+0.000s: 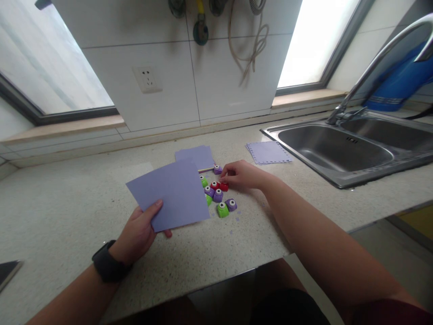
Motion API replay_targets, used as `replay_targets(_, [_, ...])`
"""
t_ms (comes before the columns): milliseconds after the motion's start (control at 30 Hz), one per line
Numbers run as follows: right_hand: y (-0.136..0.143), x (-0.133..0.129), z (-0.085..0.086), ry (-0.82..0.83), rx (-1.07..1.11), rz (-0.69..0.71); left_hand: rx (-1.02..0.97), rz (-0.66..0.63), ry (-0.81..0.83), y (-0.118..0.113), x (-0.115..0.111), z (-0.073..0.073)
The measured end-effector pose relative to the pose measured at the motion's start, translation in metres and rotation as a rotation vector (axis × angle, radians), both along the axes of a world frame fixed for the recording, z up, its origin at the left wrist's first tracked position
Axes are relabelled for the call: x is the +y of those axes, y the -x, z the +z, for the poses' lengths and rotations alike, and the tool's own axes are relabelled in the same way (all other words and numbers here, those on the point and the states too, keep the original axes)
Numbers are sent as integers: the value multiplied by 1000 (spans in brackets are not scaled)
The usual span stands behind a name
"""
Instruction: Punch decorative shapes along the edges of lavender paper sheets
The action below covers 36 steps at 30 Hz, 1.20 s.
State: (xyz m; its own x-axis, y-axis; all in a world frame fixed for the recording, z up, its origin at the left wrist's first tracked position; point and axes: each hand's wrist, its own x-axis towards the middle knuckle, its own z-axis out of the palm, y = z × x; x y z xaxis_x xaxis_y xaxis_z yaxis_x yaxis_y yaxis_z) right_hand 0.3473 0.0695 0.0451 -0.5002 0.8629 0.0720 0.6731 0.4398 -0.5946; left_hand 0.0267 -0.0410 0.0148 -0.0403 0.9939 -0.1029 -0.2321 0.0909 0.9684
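My left hand (144,230) grips a sheet of purple paper (174,196) by its lower left edge, thumb on top. The sheet is held up over the counter and covers part of a cluster of small craft punches. At the cluster's right side my right hand (243,174) has its fingers curled down onto a red craft punch (223,186). Close by are another red punch (214,185), a purple punch (218,195) and a green punch (222,210). Star marks show on several of their tops.
Behind the sheet lies a stack of purple paper (198,155), with a pencil-like stick (206,169) near it. Purple sheets with punched edges (269,152) lie beside the steel sink (324,144). Paper bits dot the counter (203,257). A wall socket (147,79) is above.
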Motion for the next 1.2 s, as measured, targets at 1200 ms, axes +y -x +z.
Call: replay_targets(1200, [-8, 4, -5, -41, -124, -81, -10, -12, -7, -2, -1, 3])
